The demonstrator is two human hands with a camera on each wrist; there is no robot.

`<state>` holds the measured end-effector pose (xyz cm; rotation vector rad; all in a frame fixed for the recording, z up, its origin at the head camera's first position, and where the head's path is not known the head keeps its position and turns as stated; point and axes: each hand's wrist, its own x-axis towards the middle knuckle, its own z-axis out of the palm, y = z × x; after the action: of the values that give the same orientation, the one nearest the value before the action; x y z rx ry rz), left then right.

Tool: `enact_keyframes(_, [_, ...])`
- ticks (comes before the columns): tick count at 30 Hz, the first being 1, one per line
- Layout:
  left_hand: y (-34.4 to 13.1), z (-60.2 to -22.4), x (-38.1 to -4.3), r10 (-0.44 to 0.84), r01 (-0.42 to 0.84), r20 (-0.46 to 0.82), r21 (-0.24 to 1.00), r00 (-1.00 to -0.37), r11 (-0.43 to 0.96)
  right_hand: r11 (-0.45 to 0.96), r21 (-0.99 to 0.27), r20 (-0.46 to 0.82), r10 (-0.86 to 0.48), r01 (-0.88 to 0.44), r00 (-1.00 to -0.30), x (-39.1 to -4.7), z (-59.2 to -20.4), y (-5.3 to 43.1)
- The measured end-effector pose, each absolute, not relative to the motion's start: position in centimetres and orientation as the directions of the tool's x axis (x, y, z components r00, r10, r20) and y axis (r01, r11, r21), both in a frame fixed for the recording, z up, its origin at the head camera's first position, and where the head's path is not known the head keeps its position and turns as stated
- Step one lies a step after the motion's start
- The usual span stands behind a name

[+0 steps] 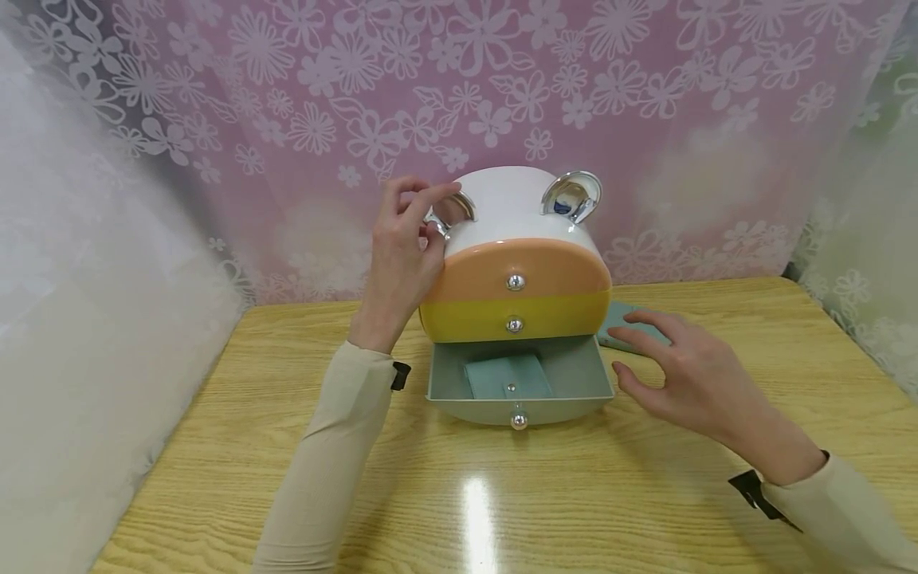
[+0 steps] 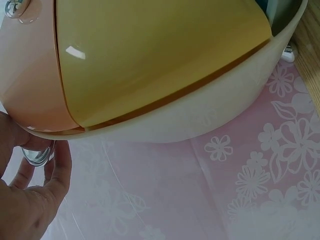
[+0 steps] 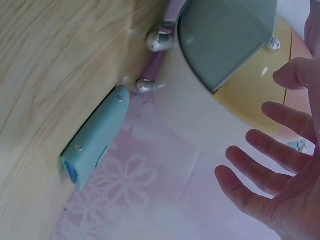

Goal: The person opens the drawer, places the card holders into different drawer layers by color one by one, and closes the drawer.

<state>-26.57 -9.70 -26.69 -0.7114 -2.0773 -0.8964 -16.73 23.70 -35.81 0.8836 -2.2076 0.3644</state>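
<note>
A small rounded drawer box (image 1: 505, 195) with a white top, silver ear-shaped handles and round silver knobs stands on the table. Its orange drawer (image 1: 466, 275) and yellow drawer (image 1: 459, 317) are closed; the grey-green bottom drawer (image 1: 574, 371) is pulled out. Inside that drawer lies a light teal folded case (image 1: 495, 375) with a snap stud. My left hand (image 1: 405, 251) grips the left silver ear (image 1: 462, 206) between thumb and fingers. My right hand (image 1: 692, 375), fingers spread and holding nothing, hovers right of the open drawer, near a second teal case (image 3: 97, 132) on the table.
The wood-grain table (image 1: 287, 430) spreads in front of and around the box. Behind it hangs a pink curtain (image 1: 645, 175) with white flowers. Pale cloth (image 1: 107, 319) borders the left side. The box stands on small silver feet (image 3: 160, 41).
</note>
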Motion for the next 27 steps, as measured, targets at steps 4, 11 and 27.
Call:
enact_keyframes(4, [-9.7,-26.7,-26.5,0.192,0.715,0.805,0.356,-0.562,0.601,0.741,-0.001,0.718,-0.467,-0.672,-0.516,-17.0,-36.0,24.4])
enact_keyframes(11, [-9.7,-26.7,-26.4,0.190,0.717,0.803,0.364,-0.565,0.594,0.753,0.005,0.718,-0.461,-0.658,-0.522,-17.7,-36.4,25.5])
enact_keyframes(27, [-9.8,-26.7,-26.5,0.191,0.716,0.804,0.359,-0.563,0.599,0.790,-0.029,0.591,-0.480,-0.612,-0.648,-19.7,-37.7,27.8])
